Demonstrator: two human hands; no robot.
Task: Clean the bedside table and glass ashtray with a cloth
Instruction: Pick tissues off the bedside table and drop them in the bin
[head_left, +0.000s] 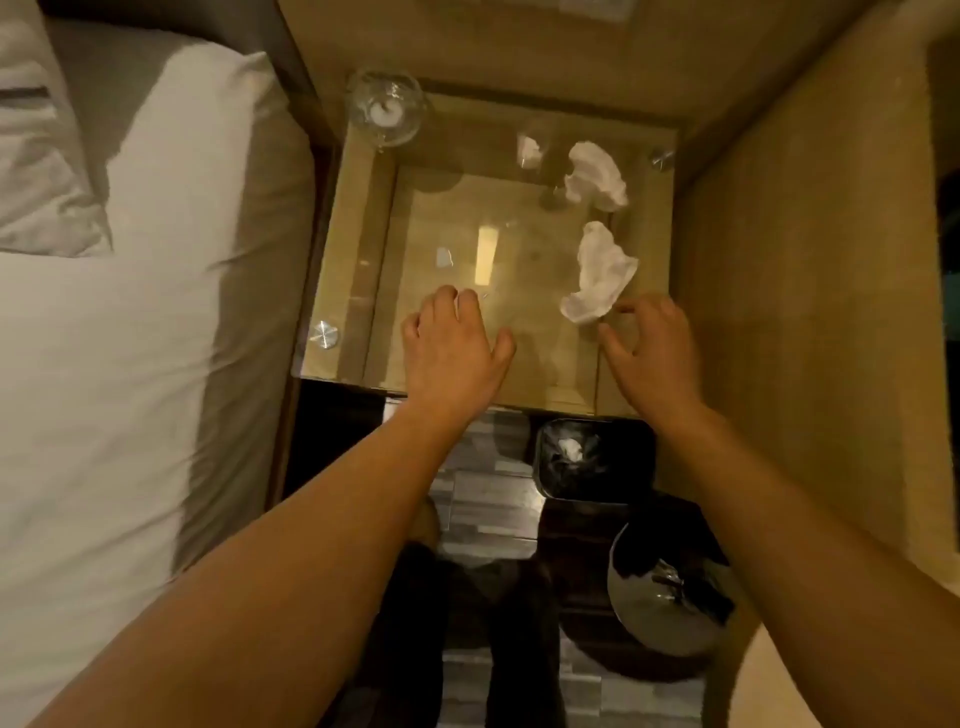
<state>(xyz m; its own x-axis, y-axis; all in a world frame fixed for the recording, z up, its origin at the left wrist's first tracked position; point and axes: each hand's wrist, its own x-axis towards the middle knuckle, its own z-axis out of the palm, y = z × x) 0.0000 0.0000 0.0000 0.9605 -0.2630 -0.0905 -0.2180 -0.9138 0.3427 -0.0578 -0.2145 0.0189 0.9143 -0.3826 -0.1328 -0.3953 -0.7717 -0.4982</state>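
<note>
The bedside table (540, 291) stands in a wood-panelled recess (805, 260), hard against the bed (130, 364) on the left, and its top is a sheet of glass with round metal studs at the corners. The glass ashtray (385, 106) sits on the far left corner with a white lump inside it. Along the right side lie two crumpled white cloths, one near (600, 275) and one farther back (595, 176), well apart from the ashtray. Just left of the far cloth stands a small clear tumbler (531, 149) with a white wad in it.

The left hand (454, 348) is over the near left part of the glass, knuckles up and fingers bent down. A sliver of white shows between the fingers, and I cannot tell whether it holds anything. The right hand (652, 343) hovers at the near right, fingers spread and loosely curved, thumb wide, a fingertip just at the near cloth's lower end, gripping nothing.

On the floor below stand a dark square bin (597, 462) and a round lined bin (670, 592). A pillow (41, 156) lies at the far left.
</note>
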